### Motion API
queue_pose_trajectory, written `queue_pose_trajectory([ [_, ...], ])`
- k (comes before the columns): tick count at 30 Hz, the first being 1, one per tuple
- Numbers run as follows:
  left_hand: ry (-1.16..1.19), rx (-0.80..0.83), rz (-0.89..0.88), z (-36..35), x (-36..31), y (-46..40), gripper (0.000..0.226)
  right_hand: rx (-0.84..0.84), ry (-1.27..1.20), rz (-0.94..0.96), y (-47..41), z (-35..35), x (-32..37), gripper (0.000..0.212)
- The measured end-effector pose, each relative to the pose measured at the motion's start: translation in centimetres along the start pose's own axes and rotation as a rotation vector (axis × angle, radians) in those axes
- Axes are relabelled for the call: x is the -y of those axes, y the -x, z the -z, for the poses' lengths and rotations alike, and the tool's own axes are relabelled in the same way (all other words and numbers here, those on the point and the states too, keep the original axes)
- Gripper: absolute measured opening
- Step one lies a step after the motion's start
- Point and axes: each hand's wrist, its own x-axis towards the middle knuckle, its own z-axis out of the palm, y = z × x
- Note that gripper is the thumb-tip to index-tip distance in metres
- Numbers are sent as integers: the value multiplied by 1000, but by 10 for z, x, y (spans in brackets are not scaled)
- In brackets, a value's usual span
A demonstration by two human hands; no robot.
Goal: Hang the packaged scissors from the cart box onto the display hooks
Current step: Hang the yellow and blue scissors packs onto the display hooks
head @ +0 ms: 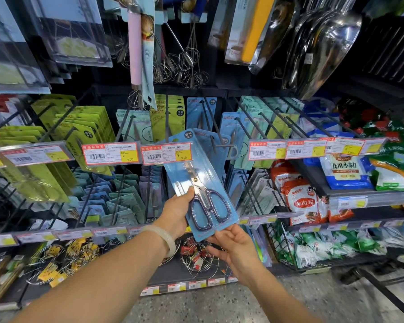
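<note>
Both hands are on the one pack: the left hand [176, 212] grips the left edge of the blue card-backed blister pack of steel scissors with dark loop handles [197, 183], thumb lying on the clear plastic front just beside the handles, while the right hand [237, 247] pinches the pack's bottom corner from below, its other fingers loosely spread. The pack is held up in the air in front of the hook rack, tilted so its top leans left, and its upper end passes behind the red-and-yellow price label strip [166, 153], so the hanging hole is hidden and I cannot tell whether it has met a hook yet. Just beside it to the right, a black wire display hook [216, 131] carries more blue packs of the same kind, which looks to be the target. The cart box is not in view. By my judgement the pack will handle as a flat, fairly stiff board: light card and thin plastic, with the metal scissors putting the weight low, toward the handles. The glossy blister front looks slippery, so the card edges near the bottom are the surer place to hold, as both hands do now. The top end should stay free to be steered, since a thin card hole may tear or fold if forced against the hook tip.
</note>
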Motion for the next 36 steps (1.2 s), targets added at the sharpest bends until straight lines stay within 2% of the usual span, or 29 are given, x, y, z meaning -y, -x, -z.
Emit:
queue_pose_trajectory([
  [3,-61,-29,-34,4,2,1,18,19,67,-69,1,8,5,37],
  [7,-190,-39,-58,9,8,3,26,-17,28,-71,-4,22,26,41],
  [9,-241,-33,-99,9,11,6,24,-51,40,-33,-8,24,38,32],
  [11,-296,-13,-131,8,16,10,24,-88,170,5,-13,20,46,17],
  [14,-392,40,-196,4,28,18,21,-132,318,59,-22,10,52,15],
  [16,-454,74,-208,3,34,21,27,-169,306,88,-25,6,54,7],
  [18,-486,82,-191,3,32,23,27,-205,304,88,-27,7,51,9],
  [22,-446,111,-220,6,25,20,20,-190,385,92,-25,13,42,27],
  [26,-347,142,-281,8,18,20,14,-146,424,143,-22,8,46,35],
  [29,-337,116,-325,7,14,18,14,-120,463,179,-24,1,56,9],
  [32,-348,72,-345,4,9,13,14,-126,470,180,-32,-3,62,8],
  [33,-363,53,-352,3,7,12,15,-138,487,188,-37,-2,62,12],
  [36,-439,2,-364,1,4,5,18,-177,513,197,-60,4,53,52],
])
